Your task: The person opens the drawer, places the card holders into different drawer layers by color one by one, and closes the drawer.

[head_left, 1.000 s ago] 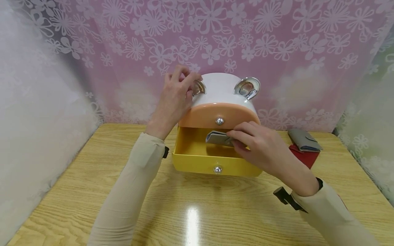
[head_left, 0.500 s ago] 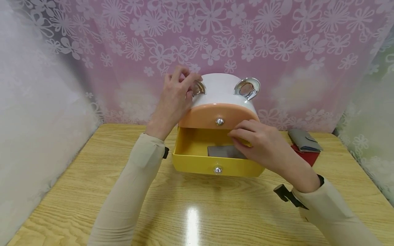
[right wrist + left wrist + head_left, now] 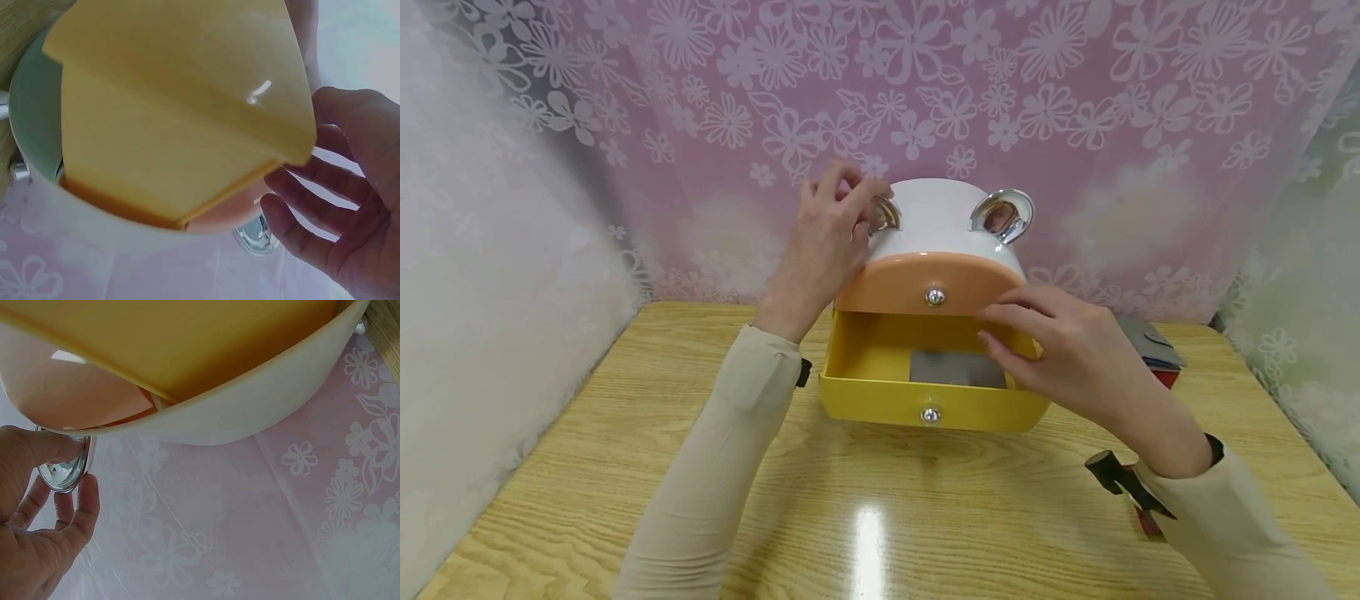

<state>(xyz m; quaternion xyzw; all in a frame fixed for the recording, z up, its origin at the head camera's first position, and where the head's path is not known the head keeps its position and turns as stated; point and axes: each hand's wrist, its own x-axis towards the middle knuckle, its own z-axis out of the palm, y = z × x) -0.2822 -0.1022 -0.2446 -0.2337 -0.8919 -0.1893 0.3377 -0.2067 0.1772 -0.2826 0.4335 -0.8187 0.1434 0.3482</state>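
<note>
A white rounded drawer box (image 3: pixel 932 204) with silver ears stands on the table, its orange upper drawer (image 3: pixel 883 283) closed. Below, the yellow drawer (image 3: pixel 872 402) is pulled out, and a flat grey wallet (image 3: pixel 955 368) lies inside. My left hand (image 3: pixel 822 242) holds the left silver ear (image 3: pixel 62 476), thumb on one side and fingertips on the other in the left wrist view. My right hand (image 3: pixel 1075 346), fingers slightly bent and holding nothing, hovers by the yellow drawer's right side. In the right wrist view its fingers (image 3: pixel 300 234) spread beside the drawer's underside.
A grey wallet with a strap (image 3: pixel 1156 346) lies on a red one (image 3: pixel 1167 378) at the right, partly behind my right hand. Another red item (image 3: pixel 1148 523) shows under my right wrist. A flowered pink curtain (image 3: pixel 850 92) hangs behind the wooden table (image 3: pixel 737 500).
My right hand has let go of the grey wallet, which now lies flat in the yellow drawer, and has drawn back to the right. The left hand has stayed on the ear.
</note>
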